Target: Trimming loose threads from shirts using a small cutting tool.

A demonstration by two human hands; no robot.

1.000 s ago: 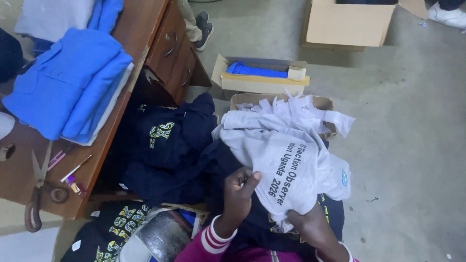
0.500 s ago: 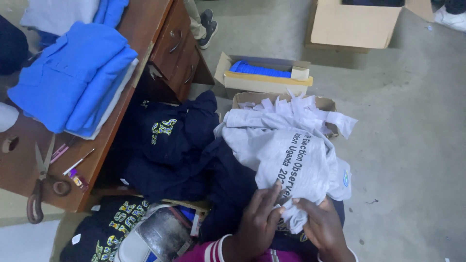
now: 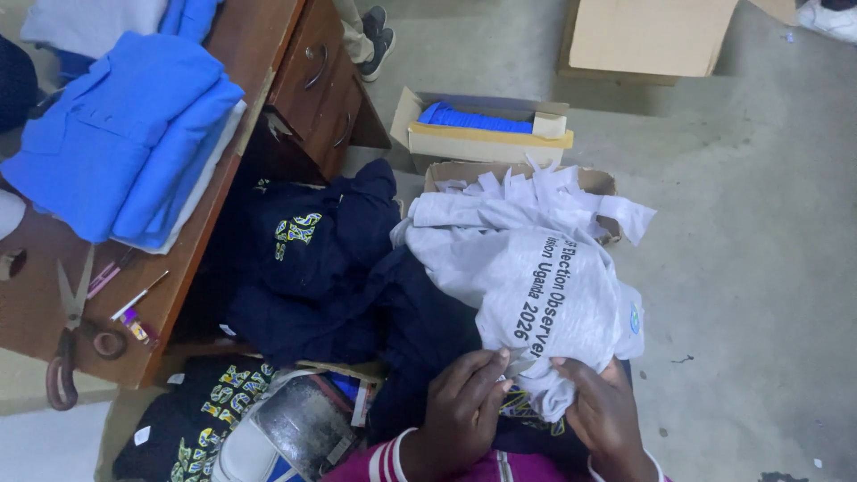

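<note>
The table stands at my left with folded blue garments on it. Against the navy pile on my lap lies the grey shirt (printed side up). 1 second ago only my left hand touched it; now my right hand has joined, and both hands pinch its lower hem, fingers closed.

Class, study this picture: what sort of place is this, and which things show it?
Probably a small garment or tailoring workshop: folded blue shirts and metal scissors lie on a wooden desk, while both hands work a grey printed T-shirt.
</note>
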